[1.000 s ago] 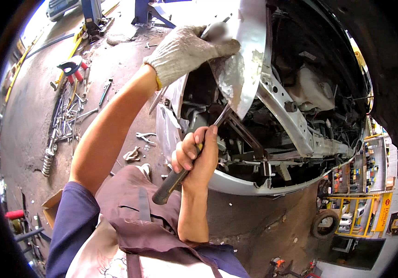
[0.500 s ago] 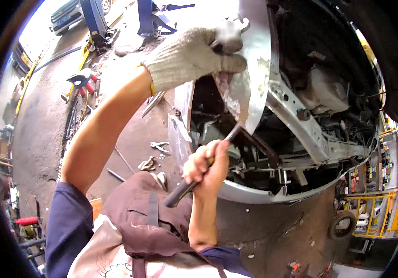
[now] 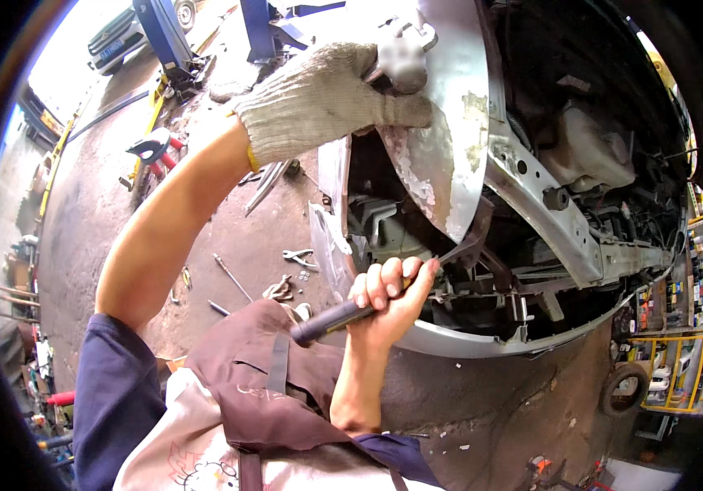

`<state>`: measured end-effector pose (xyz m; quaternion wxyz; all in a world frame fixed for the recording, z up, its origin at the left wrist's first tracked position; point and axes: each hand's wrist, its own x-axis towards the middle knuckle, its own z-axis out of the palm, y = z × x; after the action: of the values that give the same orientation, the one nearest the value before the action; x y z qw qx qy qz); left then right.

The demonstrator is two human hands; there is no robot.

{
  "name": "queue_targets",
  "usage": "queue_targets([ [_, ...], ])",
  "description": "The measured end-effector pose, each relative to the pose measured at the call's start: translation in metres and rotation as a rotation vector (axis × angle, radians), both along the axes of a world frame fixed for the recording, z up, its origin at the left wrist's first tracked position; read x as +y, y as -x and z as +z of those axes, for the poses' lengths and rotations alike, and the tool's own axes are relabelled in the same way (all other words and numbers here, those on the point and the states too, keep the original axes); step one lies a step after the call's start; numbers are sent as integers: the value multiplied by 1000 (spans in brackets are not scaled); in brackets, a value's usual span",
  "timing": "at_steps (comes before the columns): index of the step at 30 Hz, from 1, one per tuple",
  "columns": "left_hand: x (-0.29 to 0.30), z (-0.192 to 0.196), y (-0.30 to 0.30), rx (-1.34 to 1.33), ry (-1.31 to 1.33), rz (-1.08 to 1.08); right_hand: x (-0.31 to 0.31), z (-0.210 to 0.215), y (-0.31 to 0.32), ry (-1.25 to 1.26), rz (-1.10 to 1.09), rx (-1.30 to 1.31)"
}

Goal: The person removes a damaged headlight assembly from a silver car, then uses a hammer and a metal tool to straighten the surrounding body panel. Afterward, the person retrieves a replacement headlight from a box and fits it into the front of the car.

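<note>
Right hand (image 3: 392, 296) clamped on tool (image 3: 328, 322) — apparently working near tip of panel (image 3: 443, 168); left hand (image 3: 314, 102), grip indeterminable — next calls for steady pressure.

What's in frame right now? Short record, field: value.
Left hand: white knit glove, at the panel's left edge; its grip is partly blurred
Right hand: bare, closed around a dark-handled tool
Tool tip: at the panel's lower point; contact unclear
Silver panel: pointed lower end, surface patchy
Right of panel: exposed car front, with metal rail and whitish tank
Floor, beyond right hand: pliers
Background, upper left: blue post, another vehicle
Lower right: black tire
</note>
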<state>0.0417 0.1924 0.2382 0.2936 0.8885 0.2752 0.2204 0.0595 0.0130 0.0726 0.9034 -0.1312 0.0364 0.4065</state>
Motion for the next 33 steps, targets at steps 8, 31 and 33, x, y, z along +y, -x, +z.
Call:
queue_targets([
  [8,5,-2,6,-50,232,-29,3,-5,0,43,123,-378],
  [31,-2,27,-6,97,65,55,28,-6,7,-315,136,23],
  [33,-18,38,-7,106,173,59,37,-5,0,-353,-21,245],
])
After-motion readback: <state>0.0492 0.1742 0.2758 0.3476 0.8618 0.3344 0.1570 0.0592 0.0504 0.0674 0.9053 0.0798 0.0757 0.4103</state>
